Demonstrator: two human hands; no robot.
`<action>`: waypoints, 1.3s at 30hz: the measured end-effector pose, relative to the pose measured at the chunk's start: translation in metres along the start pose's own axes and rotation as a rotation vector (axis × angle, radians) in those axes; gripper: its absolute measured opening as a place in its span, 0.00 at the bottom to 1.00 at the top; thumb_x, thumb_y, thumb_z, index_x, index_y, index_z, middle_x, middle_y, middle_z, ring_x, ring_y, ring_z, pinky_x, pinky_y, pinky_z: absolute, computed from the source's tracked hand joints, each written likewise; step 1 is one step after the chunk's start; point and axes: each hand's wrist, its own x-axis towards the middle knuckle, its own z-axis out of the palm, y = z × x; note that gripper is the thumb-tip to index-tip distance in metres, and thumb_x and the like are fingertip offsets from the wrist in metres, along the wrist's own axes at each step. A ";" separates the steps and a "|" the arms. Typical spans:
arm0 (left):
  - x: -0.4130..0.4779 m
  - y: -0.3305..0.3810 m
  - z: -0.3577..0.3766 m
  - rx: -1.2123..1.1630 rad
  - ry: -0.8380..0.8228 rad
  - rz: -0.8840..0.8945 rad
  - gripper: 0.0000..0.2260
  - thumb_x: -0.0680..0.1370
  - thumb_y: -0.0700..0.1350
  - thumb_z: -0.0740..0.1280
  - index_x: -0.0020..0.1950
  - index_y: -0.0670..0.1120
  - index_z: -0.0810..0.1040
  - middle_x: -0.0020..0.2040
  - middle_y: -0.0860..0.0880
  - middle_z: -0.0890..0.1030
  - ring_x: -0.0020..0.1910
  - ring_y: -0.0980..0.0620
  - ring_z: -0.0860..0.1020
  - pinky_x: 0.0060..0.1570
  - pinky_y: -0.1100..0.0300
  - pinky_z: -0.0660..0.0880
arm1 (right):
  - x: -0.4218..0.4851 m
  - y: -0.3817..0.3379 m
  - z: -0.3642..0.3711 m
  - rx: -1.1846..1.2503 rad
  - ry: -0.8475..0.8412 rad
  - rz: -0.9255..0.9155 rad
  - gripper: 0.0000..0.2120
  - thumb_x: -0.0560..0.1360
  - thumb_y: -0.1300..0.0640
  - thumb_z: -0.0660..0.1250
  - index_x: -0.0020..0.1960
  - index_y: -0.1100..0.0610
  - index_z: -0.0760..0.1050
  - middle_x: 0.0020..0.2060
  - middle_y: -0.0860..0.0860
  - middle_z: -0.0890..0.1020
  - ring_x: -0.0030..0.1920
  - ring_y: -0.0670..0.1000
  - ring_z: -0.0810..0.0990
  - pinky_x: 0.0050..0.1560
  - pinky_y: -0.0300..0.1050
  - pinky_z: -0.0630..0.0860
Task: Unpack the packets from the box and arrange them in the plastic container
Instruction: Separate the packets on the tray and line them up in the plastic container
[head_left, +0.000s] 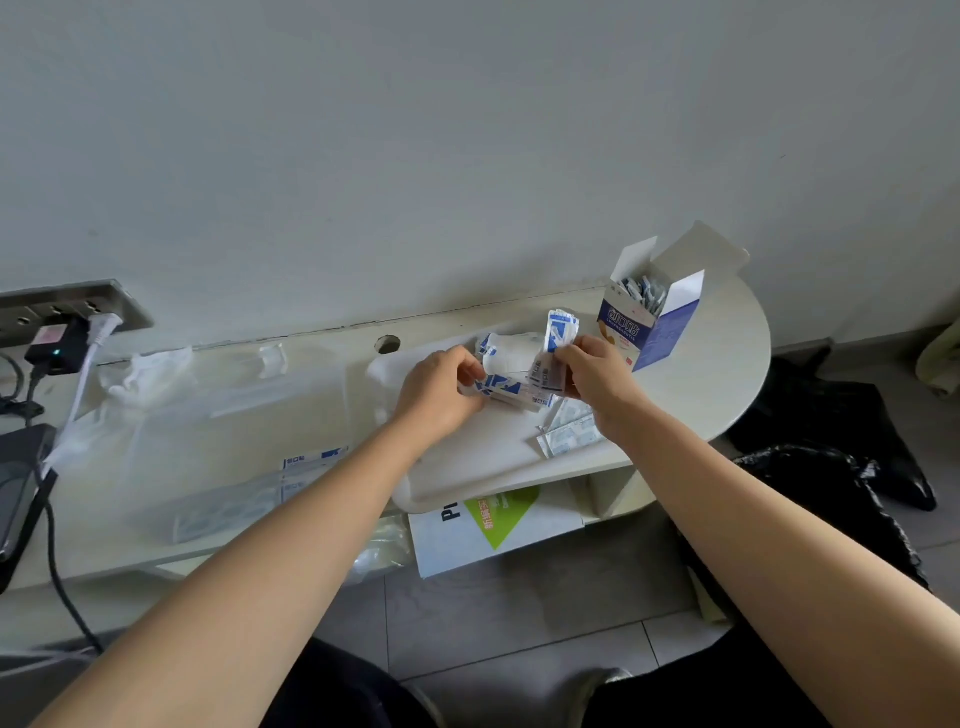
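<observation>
1. My left hand (441, 387) and right hand (597, 382) are both above the white tray (467, 467). The fingers of both curl around one bundle of packets (511, 387). The left pinches its lower end. The right grips the upper end, where a few packets fan upward.
2. The box (652, 322) stands open on the desk (727, 374) just beyond my right hand, flaps up. More packets in the box (644, 291) show at its mouth, so I judge the unpacking only partly done.
3. A few loose packets (569, 436) lie flat on the tray under my right wrist, out of the box but not put away.
4. The clear plastic container (171, 415) sits on the desk to the left of the tray, well apart from the box. A couple of blue-and-white packets (309, 460) show at its near right corner. I cannot tell through the clear wall whether they lie inside it or beside it.
5. My reading is that I am somewhere in the early middle of the task. The bundle in my hands and the loose ones are out of the box, and little is arranged.
6. What is left, as I see it:
   - carry this bundle across to the container and lay it in neatly
   - gather the loose packets off the tray
   - empty the rest of the box
</observation>
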 end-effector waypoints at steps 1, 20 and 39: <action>0.000 -0.001 0.002 0.049 0.041 0.019 0.11 0.70 0.44 0.74 0.50 0.50 0.77 0.49 0.52 0.77 0.42 0.53 0.75 0.41 0.61 0.69 | 0.000 0.003 -0.005 -0.028 0.015 0.010 0.05 0.79 0.63 0.58 0.46 0.60 0.71 0.40 0.54 0.77 0.41 0.50 0.78 0.45 0.46 0.79; 0.030 -0.002 0.029 -0.235 0.048 -0.182 0.18 0.72 0.42 0.72 0.59 0.48 0.71 0.39 0.51 0.78 0.42 0.50 0.76 0.43 0.58 0.70 | 0.006 0.031 -0.017 -0.383 0.004 -0.191 0.08 0.79 0.51 0.61 0.44 0.51 0.76 0.42 0.51 0.83 0.39 0.51 0.83 0.44 0.51 0.82; 0.023 -0.009 0.011 -0.130 0.134 -0.111 0.10 0.74 0.44 0.71 0.54 0.47 0.78 0.33 0.54 0.76 0.37 0.53 0.74 0.38 0.61 0.67 | 0.008 0.037 0.001 -0.969 -0.165 -0.759 0.04 0.73 0.61 0.71 0.46 0.61 0.81 0.42 0.56 0.82 0.44 0.59 0.75 0.43 0.49 0.71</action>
